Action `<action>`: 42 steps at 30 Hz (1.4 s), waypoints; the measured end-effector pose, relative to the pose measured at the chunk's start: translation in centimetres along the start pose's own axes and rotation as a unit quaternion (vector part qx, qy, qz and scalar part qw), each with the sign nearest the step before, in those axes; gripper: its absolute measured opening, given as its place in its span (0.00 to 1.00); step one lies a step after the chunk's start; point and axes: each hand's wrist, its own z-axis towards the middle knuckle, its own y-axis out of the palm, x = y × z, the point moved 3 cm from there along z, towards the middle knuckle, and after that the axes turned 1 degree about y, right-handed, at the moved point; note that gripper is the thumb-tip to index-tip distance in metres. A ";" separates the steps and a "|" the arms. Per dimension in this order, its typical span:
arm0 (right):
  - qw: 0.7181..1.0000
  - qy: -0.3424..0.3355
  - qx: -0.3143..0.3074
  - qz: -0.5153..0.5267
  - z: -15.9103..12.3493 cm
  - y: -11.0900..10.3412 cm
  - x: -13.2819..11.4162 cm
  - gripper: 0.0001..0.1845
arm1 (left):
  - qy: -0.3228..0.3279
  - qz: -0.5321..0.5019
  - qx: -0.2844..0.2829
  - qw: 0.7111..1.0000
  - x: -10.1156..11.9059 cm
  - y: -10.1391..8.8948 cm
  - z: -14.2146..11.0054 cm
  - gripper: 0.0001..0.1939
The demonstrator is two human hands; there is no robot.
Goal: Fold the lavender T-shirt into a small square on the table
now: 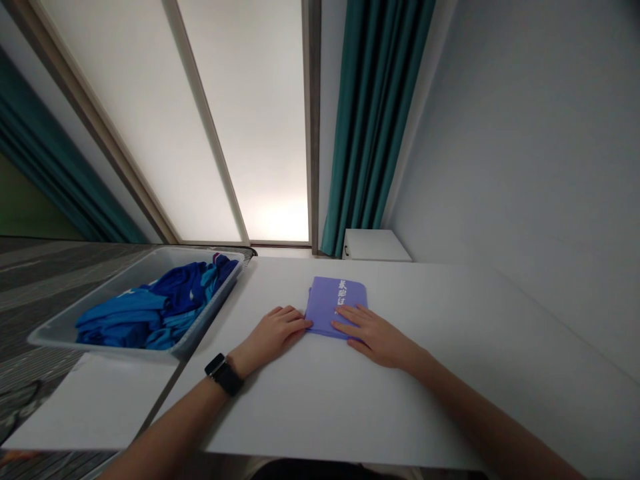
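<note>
A purple folded garment (325, 303), likely a shirt, lies flat on the white table (300, 407), with white lettering running down its upper face. My left hand (279, 331) rests at the garment's left edge, fingers stretched out and the fingertips touching it. On that wrist is a black watch. Spread over the lower right part of the garment, my right hand (373, 333) lies with its fingers apart and covers some of the lettering. Neither hand grips the cloth.
Left of the table stands a translucent plastic bin (55, 333) holding a heap of blue garments (165, 300). A white surface (95, 400) sits below it. Beyond the table's far edge are a small white cabinet (375, 245), a teal curtain (380, 120) and frosted panels. A wall runs along the right.
</note>
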 end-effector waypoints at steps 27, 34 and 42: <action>0.986 0.147 0.051 0.054 -0.1 3.1 4.0 0.30 | -0.040 0.013 -0.024 0.999 2.0 4.8 7.9 0.34; 0.987 0.158 0.020 0.034 0.1 2.5 3.1 0.30 | -0.103 -0.017 -0.045 0.994 -0.6 4.6 5.1 0.30; 0.976 0.162 0.068 0.126 -1.0 1.8 2.7 0.25 | -0.110 -0.037 -0.058 0.992 2.4 4.2 3.0 0.30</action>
